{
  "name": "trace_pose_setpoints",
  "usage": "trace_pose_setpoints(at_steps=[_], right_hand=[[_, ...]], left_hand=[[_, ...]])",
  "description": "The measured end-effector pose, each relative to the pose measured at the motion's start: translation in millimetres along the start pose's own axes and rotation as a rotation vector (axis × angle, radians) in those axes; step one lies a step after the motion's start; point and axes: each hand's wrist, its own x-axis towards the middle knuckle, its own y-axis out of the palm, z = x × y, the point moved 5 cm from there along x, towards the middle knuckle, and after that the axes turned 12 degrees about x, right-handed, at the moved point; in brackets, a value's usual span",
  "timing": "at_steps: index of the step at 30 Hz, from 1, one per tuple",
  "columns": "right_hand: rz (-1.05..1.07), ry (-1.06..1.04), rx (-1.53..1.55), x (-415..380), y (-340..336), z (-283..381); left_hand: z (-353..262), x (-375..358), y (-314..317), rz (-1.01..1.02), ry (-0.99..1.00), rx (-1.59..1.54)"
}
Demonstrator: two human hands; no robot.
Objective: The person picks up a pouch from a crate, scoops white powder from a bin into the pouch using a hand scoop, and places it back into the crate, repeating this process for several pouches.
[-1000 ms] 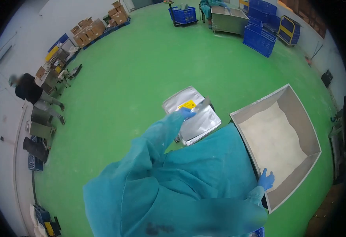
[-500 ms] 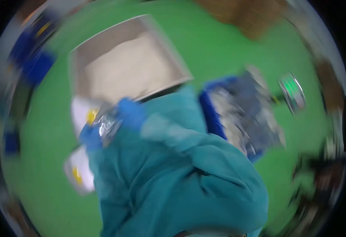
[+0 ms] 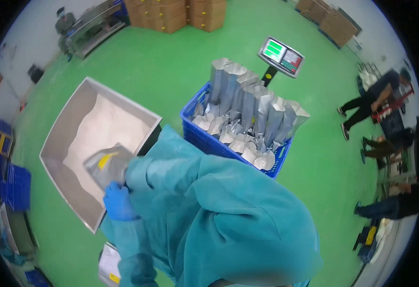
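A silver foil bag with a yellow label is held over the near edge of a grey tub, which contains white powder. Blue-gloved fingers of my left hand are closed on the bag's lower edge. My right sleeve runs up to the bag's side. The right hand itself is hidden at or inside the bag, so its fingers do not show. Beside my right arm, a blue crate carries several upright silver bags with open tops.
A scale display with lit green digits stands behind the crate. White packs with yellow labels lie at my lower left. Cardboard boxes are stacked at the back. Several people are at the right, and another person is far left.
The view has turned and sharpened. Earlier, both gloved hands showed on a crinkled bag; now the bag is spread flatter by the tub, with my right hand out of sight.
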Motion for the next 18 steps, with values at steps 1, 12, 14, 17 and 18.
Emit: trace_pose_setpoints(at_steps=[1, 12, 14, 17, 18], right_hand=[[-0.028, -0.088, -0.043, 12, -8, 9], [-0.613, -0.662, 0.032, 117, -67, 28], [-0.609, -0.335, -0.061, 186, -76, -51], [-0.277, -0.077, -0.283, 266, -31, -136], [-0.15, -0.064, -0.356, 293, -6, -160]], left_hand=[[17, 5, 13, 0.063, -0.202, -0.016], [333, -45, 159, 0.317, -1.062, -0.309], [376, -87, 214, 0.072, -1.191, -0.368], [371, -108, 232, -0.136, -1.309, -0.583], [366, -106, 231, -0.215, -1.309, -0.617]])
